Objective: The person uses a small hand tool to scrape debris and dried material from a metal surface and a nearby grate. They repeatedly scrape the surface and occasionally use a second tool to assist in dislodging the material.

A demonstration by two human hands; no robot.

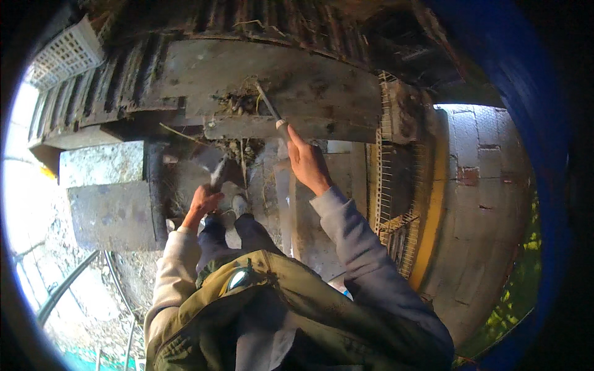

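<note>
My right hand (306, 160) grips the handle of a thin rod-like metal tool (270, 103), its far end resting at or just above the grey ledge (343, 92). Beside the tool's tip lies a small heap of dirt and dry plant debris (237, 103). Lower and to the left, my left hand (202, 204) is closed around the handle of a second tool (217, 174). Blur hides that tool's exact kind; its head points towards more debris (248, 150) below the ledge's front edge. One shoe (239, 205) shows below, between my arms.
Slatted flooring (93, 102) runs behind and left of the ledge, with a white plastic crate (67, 53) at far left. A grey slab (113, 215) stands left of my legs. To the right are wire mesh (384, 139), a yellow beam (429, 218) and a block wall (478, 222).
</note>
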